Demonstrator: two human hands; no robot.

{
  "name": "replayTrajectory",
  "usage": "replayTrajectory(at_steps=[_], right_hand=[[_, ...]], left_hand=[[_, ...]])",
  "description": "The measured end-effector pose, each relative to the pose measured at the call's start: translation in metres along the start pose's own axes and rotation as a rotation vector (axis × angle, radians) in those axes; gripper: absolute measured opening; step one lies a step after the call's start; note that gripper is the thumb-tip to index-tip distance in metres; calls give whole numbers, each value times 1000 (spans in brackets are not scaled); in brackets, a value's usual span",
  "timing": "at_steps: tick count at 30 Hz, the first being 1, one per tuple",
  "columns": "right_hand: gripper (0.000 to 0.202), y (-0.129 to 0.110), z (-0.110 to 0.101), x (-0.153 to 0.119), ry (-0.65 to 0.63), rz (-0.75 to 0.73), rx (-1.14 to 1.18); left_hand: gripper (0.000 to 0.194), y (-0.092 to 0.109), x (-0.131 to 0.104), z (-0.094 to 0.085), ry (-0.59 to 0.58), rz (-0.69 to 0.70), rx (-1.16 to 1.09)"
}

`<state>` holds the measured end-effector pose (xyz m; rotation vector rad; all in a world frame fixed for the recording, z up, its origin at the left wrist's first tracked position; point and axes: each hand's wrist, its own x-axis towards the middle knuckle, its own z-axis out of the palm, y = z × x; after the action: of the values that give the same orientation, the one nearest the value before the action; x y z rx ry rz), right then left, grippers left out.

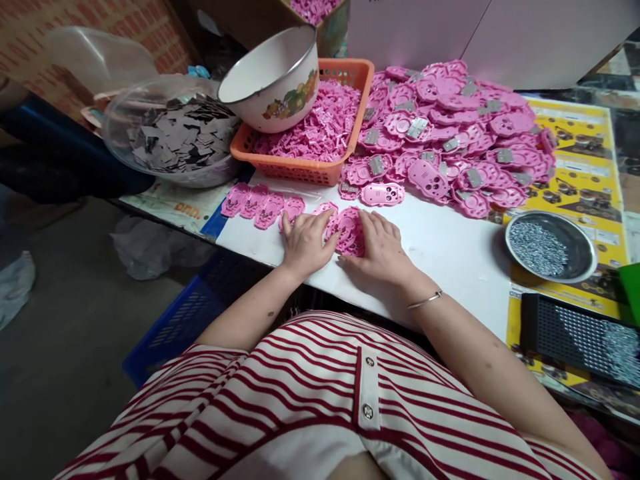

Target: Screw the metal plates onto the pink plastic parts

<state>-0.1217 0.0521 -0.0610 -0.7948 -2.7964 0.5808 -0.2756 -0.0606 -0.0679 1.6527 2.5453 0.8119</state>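
Note:
A row of pink plastic toy shells [267, 209] lies along the white board [445, 257] in front of me. My left hand [307, 245] rests over the row with fingers spread, its thumb touching the shells in the middle. My right hand [383, 248] closes around the right end of a tight group of pink shells [350, 230], fingers on the far side and thumb on the near side. Part of that group is hidden under both hands. Just beyond lies one closed pink shell with a printed face [383, 194].
Behind are an orange basket [300, 172] of small pink parts, an enamel bowl [273, 83] tilted on it, and a heap of pink shells [450, 127]. Grey plates fill a clear basin [170, 175] at left. Right: a metal bowl [590, 263] of screws and a black tray [545, 327].

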Motion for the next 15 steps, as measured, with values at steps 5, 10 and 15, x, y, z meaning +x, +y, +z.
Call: replayTrajectory(at_steps=[5,10,15], right_hand=[[96,-8,-2,10,-21,28,-30],[95,-1,-14,1,-42,48,-48],[100,1,-17,-2,-67,51,-66]], left_hand=[[44,-3,1,-2,-4,-11,11],[46,-1,2,0,-52,128,-46],[51,2,11,2,-138,213,-121]])
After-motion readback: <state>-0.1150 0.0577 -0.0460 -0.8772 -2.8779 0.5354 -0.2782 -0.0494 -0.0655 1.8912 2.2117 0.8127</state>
